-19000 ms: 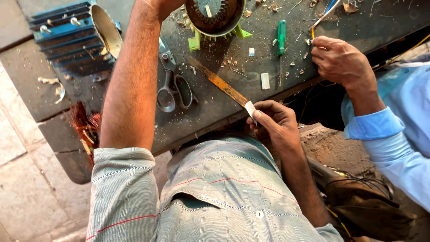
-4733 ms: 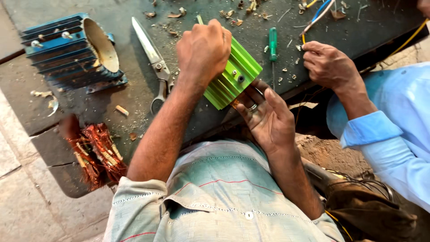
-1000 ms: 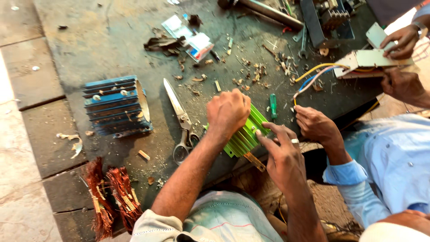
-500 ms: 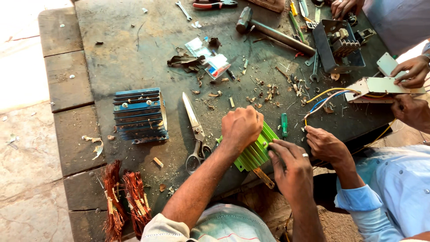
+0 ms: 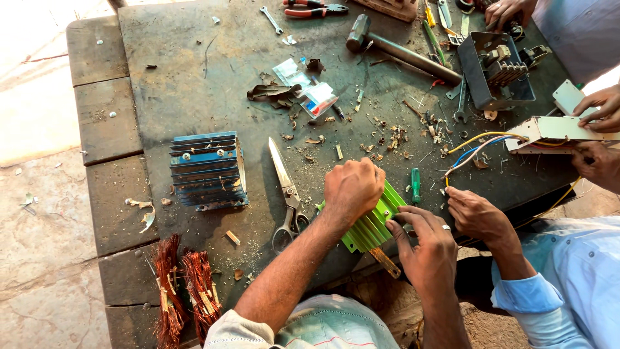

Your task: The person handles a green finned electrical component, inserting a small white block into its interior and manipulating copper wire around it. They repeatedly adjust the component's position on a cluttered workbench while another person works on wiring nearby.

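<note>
- The right hand [image 5: 423, 249] sits nearest, at the bench's near edge, its grip curled against the open end of a green finned motor housing [image 5: 371, 223]; a flat brownish blade or strip [image 5: 386, 262] pokes out beneath it, though whether the fingers grasp that strip I cannot tell.
- The left hand [image 5: 352, 187] lies over the top of the same housing, its grip clenched around the fins, pinning the housing on its side at the front edge of the bench [image 5: 194, 84].
- By my judgement the step in hand is working at the inside of the housing, likely its winding slots, with the strip; the next move would call for a steady hold from the left hand while the right drives or levers the strip along the bore.
- Just left of the housing lie open scissors [image 5: 287, 194]; a small green screwdriver [image 5: 416, 185] lies just to its right.
- At the front left corner stand two bundles of pulled copper winding wire [image 5: 184, 294].
- Further left sits a blue finned motor housing [image 5: 206, 169].
- To the right, another person's hand [image 5: 475, 213] in a light blue sleeve handles coloured wires [image 5: 478, 150].
- Far off lie a hammer [image 5: 397, 48], pliers [image 5: 316, 10] and a small spanner [image 5: 271, 18].
</note>
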